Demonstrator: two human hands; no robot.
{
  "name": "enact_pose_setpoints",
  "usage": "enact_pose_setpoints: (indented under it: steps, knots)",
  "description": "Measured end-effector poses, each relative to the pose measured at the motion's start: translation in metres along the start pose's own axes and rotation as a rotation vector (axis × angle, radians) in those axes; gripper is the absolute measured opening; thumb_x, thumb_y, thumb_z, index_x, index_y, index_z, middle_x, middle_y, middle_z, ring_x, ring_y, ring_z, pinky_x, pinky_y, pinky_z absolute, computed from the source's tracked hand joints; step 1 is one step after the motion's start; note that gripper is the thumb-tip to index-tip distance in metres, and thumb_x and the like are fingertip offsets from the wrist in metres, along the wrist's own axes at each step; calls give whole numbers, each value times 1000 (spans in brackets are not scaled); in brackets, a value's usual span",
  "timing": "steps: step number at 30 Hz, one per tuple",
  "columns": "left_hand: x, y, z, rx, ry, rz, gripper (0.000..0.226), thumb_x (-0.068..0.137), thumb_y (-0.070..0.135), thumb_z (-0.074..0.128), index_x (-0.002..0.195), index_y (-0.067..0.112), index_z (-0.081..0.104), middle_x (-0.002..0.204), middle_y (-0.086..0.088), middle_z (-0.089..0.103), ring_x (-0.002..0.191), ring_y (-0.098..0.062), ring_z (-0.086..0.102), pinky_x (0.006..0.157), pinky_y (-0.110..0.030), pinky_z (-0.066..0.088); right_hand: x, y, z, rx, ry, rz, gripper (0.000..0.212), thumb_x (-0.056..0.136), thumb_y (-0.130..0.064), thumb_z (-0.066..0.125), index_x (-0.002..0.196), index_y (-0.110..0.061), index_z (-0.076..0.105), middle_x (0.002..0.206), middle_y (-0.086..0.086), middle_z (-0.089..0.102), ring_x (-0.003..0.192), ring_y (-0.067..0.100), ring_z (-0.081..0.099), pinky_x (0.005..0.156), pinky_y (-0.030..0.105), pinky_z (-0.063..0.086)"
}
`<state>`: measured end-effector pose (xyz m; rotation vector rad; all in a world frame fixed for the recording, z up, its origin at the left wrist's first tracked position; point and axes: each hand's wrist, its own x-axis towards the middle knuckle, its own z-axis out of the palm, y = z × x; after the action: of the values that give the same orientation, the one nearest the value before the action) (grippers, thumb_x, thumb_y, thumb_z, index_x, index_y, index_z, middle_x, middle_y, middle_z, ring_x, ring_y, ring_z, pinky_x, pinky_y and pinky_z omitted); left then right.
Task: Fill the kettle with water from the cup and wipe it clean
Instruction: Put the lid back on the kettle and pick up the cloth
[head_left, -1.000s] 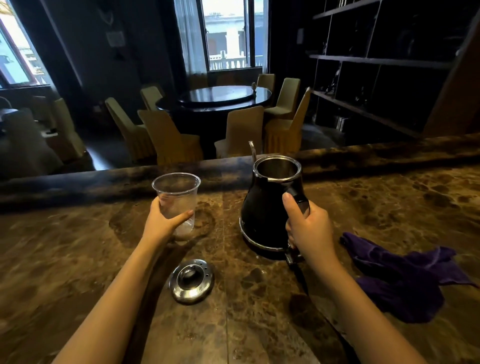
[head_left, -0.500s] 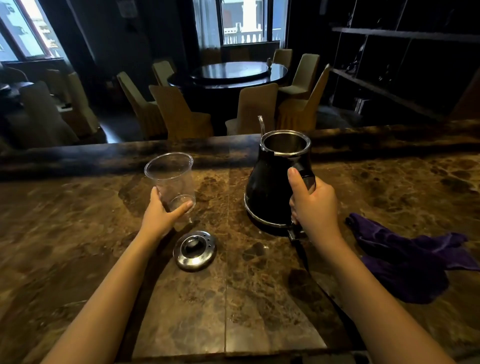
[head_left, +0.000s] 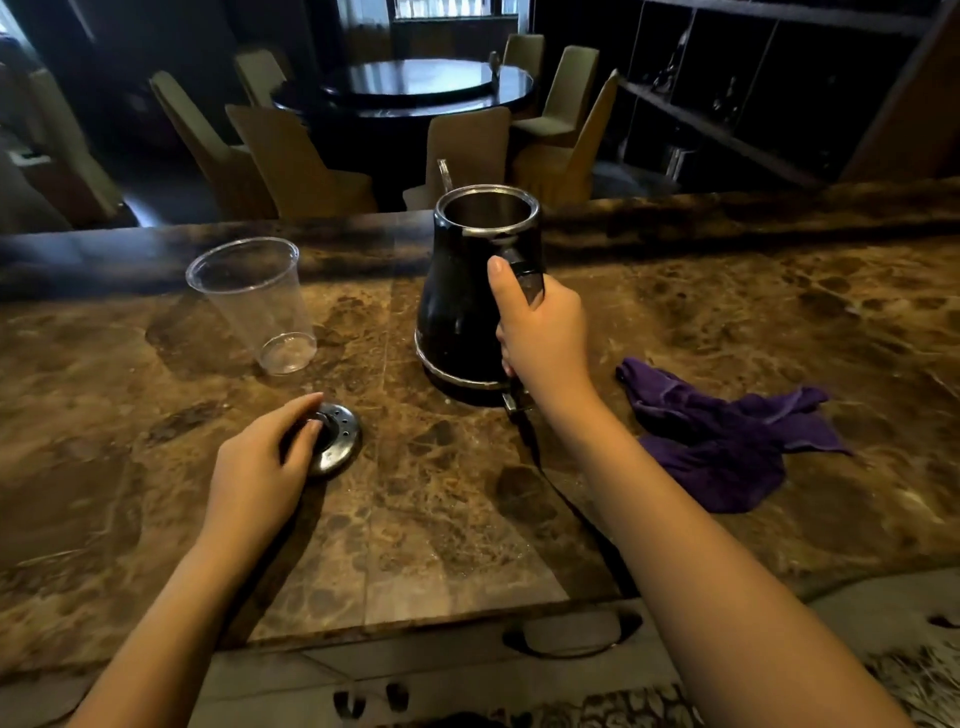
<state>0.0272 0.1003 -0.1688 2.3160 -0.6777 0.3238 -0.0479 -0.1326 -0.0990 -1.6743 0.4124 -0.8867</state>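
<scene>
Kettle (head_left: 470, 306) upright on desk (head_left: 727, 322), lid off. Right hand (head_left: 543, 332) fingers wrapped shut round its handle. Left hand (head_left: 265, 467) fingers closing on lid (head_left: 337, 441) knob. Cup (head_left: 260, 301) apart, looks empty. Est. kettle rigid, heavier w/ water, glossy; hold by handle.

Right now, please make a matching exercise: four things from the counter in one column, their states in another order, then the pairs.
Things:
1. cup
2. kettle
3. lid
4. cloth

States:
A. crumpled, untouched
B. under the left hand
C. empty, standing free
D. open, handle held by the right hand

Pairs: 1-C, 2-D, 3-B, 4-A
</scene>
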Motion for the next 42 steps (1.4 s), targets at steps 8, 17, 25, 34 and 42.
enact_pose_setpoints:
  steps: [8,17,25,34,42]
  knots:
    - [16,14,-1,-133,130,-15,21,85,21,60,103,16,69,101,-2,70,92,-8,61,79,-1,36,0,-1,-2,8,-12,-56,39,86,-43,52,51,-27,46,45,-8,49,44,15,49,51,36,40]
    - [112,118,-34,-316,238,244,24,87,33,52,106,24,65,102,4,67,95,-4,63,85,-21,51,1,1,-4,-6,-14,-46,38,85,-45,52,54,-24,50,49,-7,53,49,17,55,52,33,41]
    - [159,165,1,-155,121,392,22,86,21,58,103,11,69,99,-9,72,86,-6,60,71,1,37,2,2,-5,-6,-31,-52,38,85,-47,52,56,-22,52,49,-7,54,50,14,56,50,30,40]
    - [169,174,7,-71,84,463,23,87,21,56,103,11,69,99,-10,73,85,-10,61,77,-20,44,1,1,-5,-22,-21,-27,40,84,-47,52,59,-17,55,53,-5,57,55,16,58,53,31,44]
    - [162,181,14,-58,74,536,23,88,21,55,102,10,69,96,-11,73,87,-21,66,79,-36,51,2,0,-4,-23,-5,-36,35,85,-46,52,59,-23,55,55,-8,58,58,12,60,54,28,41]
